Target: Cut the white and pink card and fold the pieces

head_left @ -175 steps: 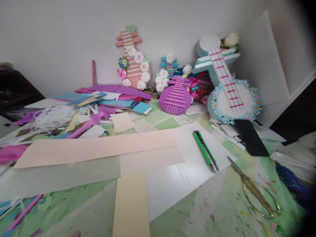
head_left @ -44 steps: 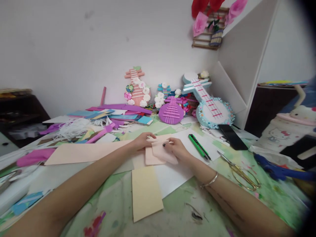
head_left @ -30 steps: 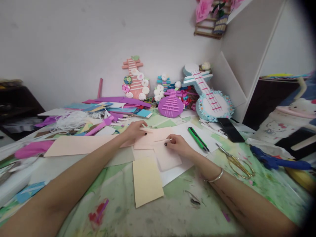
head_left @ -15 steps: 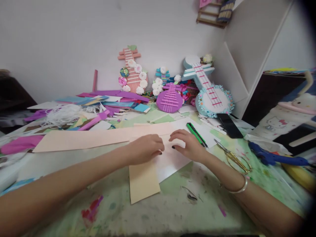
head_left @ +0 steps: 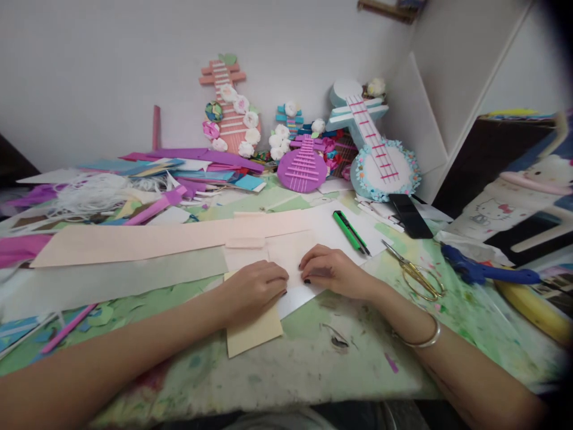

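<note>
My left hand (head_left: 257,288) lies over a cream card piece (head_left: 254,334), its fingers bent and pressed together at the edge of a pale paper piece (head_left: 286,248). Opposite it, my right hand (head_left: 335,273) has thumb and fingers drawn together at the right side of the same paper. Whatever the fingertips pinch is too small to make out. Beneath both hands is a white sheet (head_left: 320,221). A long pale pink strip (head_left: 134,242) runs leftward behind my left hand. A green utility knife (head_left: 349,232) rests on the sheet beyond my right hand.
To the right lie gold-handled scissors (head_left: 421,278), a black phone (head_left: 410,216) and a blue glue gun (head_left: 483,266). Decorated model instruments, one purple (head_left: 303,170) and one light blue (head_left: 382,164), lean at the back. Paper scraps and white string (head_left: 92,194) pile up left.
My hands have come down onto the paper, and the right fingers have drawn closer together. The view has tilted downward, showing the table's front edge.
</note>
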`<state>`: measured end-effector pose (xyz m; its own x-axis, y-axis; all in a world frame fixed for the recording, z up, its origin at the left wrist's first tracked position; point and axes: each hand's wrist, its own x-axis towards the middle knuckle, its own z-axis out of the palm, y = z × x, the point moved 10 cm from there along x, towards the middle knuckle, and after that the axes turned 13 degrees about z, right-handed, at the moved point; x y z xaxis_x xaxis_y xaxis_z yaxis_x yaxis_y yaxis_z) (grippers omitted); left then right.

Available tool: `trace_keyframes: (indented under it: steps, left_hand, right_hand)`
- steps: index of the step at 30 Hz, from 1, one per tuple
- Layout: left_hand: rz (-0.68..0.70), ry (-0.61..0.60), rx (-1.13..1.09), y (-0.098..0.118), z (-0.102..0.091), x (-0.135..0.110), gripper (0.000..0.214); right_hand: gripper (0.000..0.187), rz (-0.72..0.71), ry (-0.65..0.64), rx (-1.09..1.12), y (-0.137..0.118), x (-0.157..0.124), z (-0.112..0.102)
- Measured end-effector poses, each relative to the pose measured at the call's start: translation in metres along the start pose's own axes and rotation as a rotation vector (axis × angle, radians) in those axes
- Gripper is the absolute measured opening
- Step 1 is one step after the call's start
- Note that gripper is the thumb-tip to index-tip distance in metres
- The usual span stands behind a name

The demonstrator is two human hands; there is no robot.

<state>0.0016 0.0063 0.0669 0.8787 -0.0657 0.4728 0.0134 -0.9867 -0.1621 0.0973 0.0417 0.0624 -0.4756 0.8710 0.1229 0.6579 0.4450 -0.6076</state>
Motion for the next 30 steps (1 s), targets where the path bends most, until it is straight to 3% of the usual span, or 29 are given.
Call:
trace_keyframes:
  steps: [6, 12, 16, 24, 28, 30]
  left_hand:
    - [0.024, 0.054, 0.085, 0.004, -0.004, 0.002, 0.023]
    - [-0.163, 0.083, -0.091, -0.014, -0.005, -0.001, 0.020]
    - [-0.171, 0.075, -0.112, -0.013, -0.004, -0.005, 0.017]
    - [-0.203, 0.075, -0.200, -0.014, 0.003, -0.006, 0.019]
    - [-0.191, 0.114, -0.212, -0.015, 0.002, -0.007, 0.014]
    - [-0.212, 0.145, -0.237, -0.018, 0.001, -0.008, 0.019]
  right_hand:
    - [0.009, -0.017, -0.006, -0.059, -0.007, -0.001, 0.003]
    - [0.007, -0.048, -0.010, -0.064, -0.007, -0.002, 0.005]
    - [0.011, -0.073, -0.001, -0.074, -0.010, -0.001, 0.006]
    - [0.008, 0.022, 0.068, 0.153, -0.002, 0.001, -0.004]
    - [0.006, 0.072, 0.039, 0.194, 0.003, 0.001, -0.002]
    - [0.018, 0.061, 0.028, 0.145, 0.002, 0.000, -0.001]
